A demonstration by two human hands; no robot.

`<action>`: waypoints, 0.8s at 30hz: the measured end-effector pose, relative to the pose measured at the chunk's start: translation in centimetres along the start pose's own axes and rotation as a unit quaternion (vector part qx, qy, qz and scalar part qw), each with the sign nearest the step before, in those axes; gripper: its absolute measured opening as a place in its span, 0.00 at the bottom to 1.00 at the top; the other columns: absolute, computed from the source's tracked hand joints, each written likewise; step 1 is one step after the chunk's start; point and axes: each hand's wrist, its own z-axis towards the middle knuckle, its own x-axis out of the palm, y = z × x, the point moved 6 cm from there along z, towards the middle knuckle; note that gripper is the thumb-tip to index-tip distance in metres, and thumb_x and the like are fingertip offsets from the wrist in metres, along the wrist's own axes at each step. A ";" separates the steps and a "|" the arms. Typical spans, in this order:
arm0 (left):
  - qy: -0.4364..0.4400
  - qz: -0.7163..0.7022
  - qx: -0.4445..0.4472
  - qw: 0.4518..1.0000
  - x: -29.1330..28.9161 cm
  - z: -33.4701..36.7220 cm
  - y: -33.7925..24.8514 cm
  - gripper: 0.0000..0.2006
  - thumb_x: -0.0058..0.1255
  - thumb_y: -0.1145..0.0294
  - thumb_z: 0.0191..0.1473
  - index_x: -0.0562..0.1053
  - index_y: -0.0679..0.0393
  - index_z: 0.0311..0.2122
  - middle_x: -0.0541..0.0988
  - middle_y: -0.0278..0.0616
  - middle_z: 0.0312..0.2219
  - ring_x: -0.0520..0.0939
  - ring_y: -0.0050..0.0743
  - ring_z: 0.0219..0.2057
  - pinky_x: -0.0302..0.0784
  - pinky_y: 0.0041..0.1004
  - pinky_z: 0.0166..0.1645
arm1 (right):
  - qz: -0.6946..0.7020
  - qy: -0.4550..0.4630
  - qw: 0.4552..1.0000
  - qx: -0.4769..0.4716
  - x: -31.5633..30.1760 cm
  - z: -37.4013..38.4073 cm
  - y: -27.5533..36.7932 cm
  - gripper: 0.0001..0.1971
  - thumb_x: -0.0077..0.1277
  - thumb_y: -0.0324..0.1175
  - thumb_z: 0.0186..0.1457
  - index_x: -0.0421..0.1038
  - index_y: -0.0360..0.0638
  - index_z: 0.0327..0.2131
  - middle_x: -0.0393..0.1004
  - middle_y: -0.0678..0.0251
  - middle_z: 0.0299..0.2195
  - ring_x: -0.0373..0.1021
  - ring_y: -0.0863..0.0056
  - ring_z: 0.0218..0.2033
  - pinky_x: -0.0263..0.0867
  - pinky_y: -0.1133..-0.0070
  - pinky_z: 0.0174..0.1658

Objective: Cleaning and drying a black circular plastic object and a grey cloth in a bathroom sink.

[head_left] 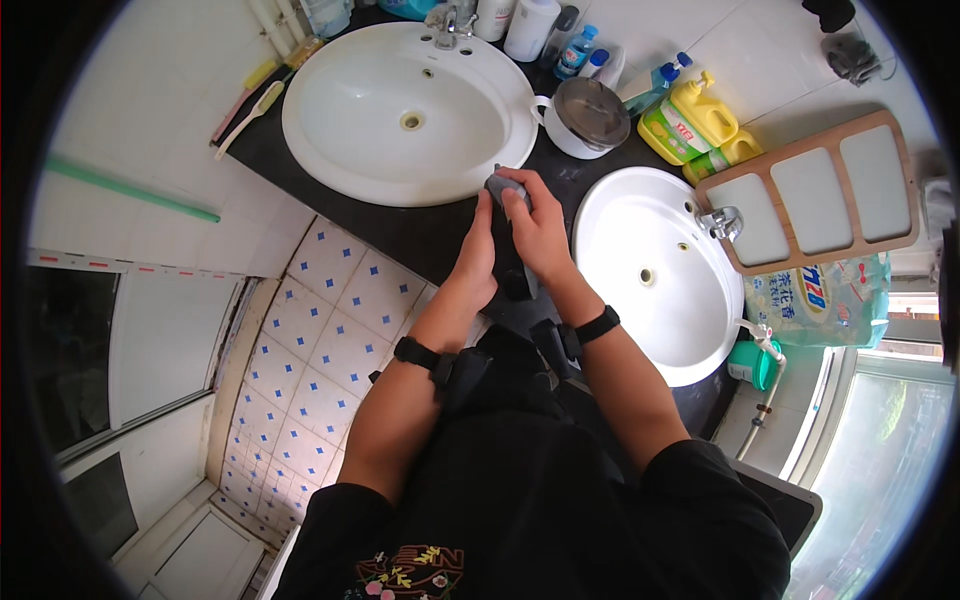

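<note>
Over the dark counter between the two sinks, my right hand (538, 225) is closed around a small, bunched grey cloth-like thing (507, 187); its exact kind is hard to make out. Opposite it, my left hand (478, 255) is held upright with straight fingers. The left fingertips come up against the near side of the grey thing, and do not appear to wrap round it. Below my hands, a black shape (518, 284) shows between the wrists, too dark to identify. Both wrists wear black straps.
A large white sink (345, 125) lies at upper left, a smaller white sink (603, 300) at right. Between them stands a lidded white pot (580, 140). Yellow jugs (688, 122), a framed wooden rack (790, 255) and bottles line the wall. Two brushes (250, 118) sit at the left edge.
</note>
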 end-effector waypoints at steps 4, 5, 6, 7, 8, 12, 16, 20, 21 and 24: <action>0.056 -0.106 -0.018 0.993 0.4 0.3 -0.1 0.36 0.23 0.32 0.59 0.65 0.53 0.54 0.70 0.41 0.51 0.71 0.32 0.53 0.69 0.36 0.56 | -0.194 0.061 0.953 -0.223 -0.3 -3.6 4.0 0.18 0.53 0.24 0.44 0.72 0.39 0.42 0.74 0.59 0.44 0.64 0.52 0.55 0.62 0.66 0.56; 0.050 -0.106 -0.050 0.992 0.7 0.1 0.0 0.36 0.23 0.30 0.58 0.66 0.53 0.52 0.71 0.41 0.50 0.72 0.32 0.52 0.70 0.37 0.55 | -0.199 0.057 0.954 -0.219 -0.7 -4.5 4.0 0.18 0.53 0.24 0.44 0.72 0.39 0.42 0.74 0.59 0.44 0.64 0.52 0.55 0.62 0.66 0.56; 0.061 -0.094 -0.042 0.993 1.3 0.2 -0.2 0.31 0.30 0.34 0.60 0.68 0.52 0.49 0.71 0.40 0.48 0.73 0.31 0.50 0.71 0.38 0.52 | -0.220 0.041 0.947 -0.230 -1.0 -5.3 4.0 0.18 0.53 0.23 0.43 0.73 0.39 0.42 0.74 0.59 0.45 0.64 0.52 0.56 0.62 0.65 0.57; 0.065 -0.094 -0.047 0.992 1.1 0.8 0.0 0.31 0.30 0.34 0.60 0.68 0.52 0.49 0.71 0.40 0.48 0.73 0.31 0.50 0.71 0.38 0.52 | -0.240 0.027 0.940 -0.242 -1.3 -6.3 4.3 0.18 0.53 0.21 0.42 0.73 0.38 0.41 0.74 0.59 0.46 0.63 0.53 0.57 0.61 0.65 0.57; 0.060 -0.087 -0.072 0.992 0.8 2.1 0.5 0.27 0.37 0.40 0.60 0.63 0.51 0.53 0.70 0.41 0.48 0.72 0.33 0.50 0.71 0.40 0.53 | -0.242 0.019 0.940 -0.240 -1.9 -6.9 3.8 0.19 0.53 0.19 0.41 0.72 0.38 0.42 0.73 0.58 0.49 0.61 0.52 0.59 0.59 0.64 0.59; 0.003 -0.010 -0.052 0.999 3.0 3.3 1.4 0.45 0.59 0.60 0.50 0.41 0.51 0.64 0.63 0.48 0.53 0.69 0.43 0.52 0.69 0.43 0.54 | -0.239 -0.076 0.947 -0.200 -5.2 -9.3 0.6 0.20 0.52 0.19 0.45 0.70 0.36 0.46 0.69 0.54 0.54 0.59 0.50 0.60 0.55 0.61 0.62; -0.098 0.015 -0.063 0.993 3.9 3.0 2.4 0.43 0.62 0.63 0.48 0.44 0.48 0.60 0.64 0.45 0.50 0.69 0.41 0.52 0.68 0.44 0.53 | -0.253 -0.154 0.937 -0.185 -6.5 -8.9 0.7 0.21 0.54 0.21 0.45 0.71 0.37 0.46 0.68 0.56 0.54 0.61 0.50 0.59 0.59 0.65 0.59; -0.122 -0.016 -0.066 0.990 4.4 2.5 2.1 0.43 0.61 0.61 0.49 0.43 0.45 0.61 0.64 0.46 0.51 0.70 0.40 0.52 0.71 0.43 0.52 | -0.263 -0.159 0.940 -0.147 -6.0 -6.5 1.9 0.20 0.54 0.24 0.47 0.70 0.36 0.47 0.69 0.56 0.54 0.65 0.53 0.54 0.61 0.66 0.57; -0.127 -0.030 -0.065 0.989 4.2 2.3 2.3 0.43 0.60 0.59 0.49 0.42 0.45 0.61 0.64 0.46 0.51 0.70 0.40 0.51 0.71 0.43 0.52 | -0.276 -0.151 0.938 -0.143 -5.9 -5.9 2.2 0.20 0.54 0.25 0.47 0.70 0.36 0.48 0.69 0.56 0.53 0.66 0.54 0.53 0.62 0.66 0.56; -0.207 -0.043 -0.021 0.977 3.7 2.4 3.1 0.43 0.60 0.55 0.49 0.44 0.47 0.61 0.66 0.46 0.50 0.70 0.42 0.51 0.72 0.42 0.51 | -0.272 -0.149 0.934 -0.181 -5.9 -5.3 2.1 0.19 0.55 0.26 0.47 0.71 0.36 0.46 0.71 0.57 0.51 0.67 0.54 0.51 0.63 0.66 0.54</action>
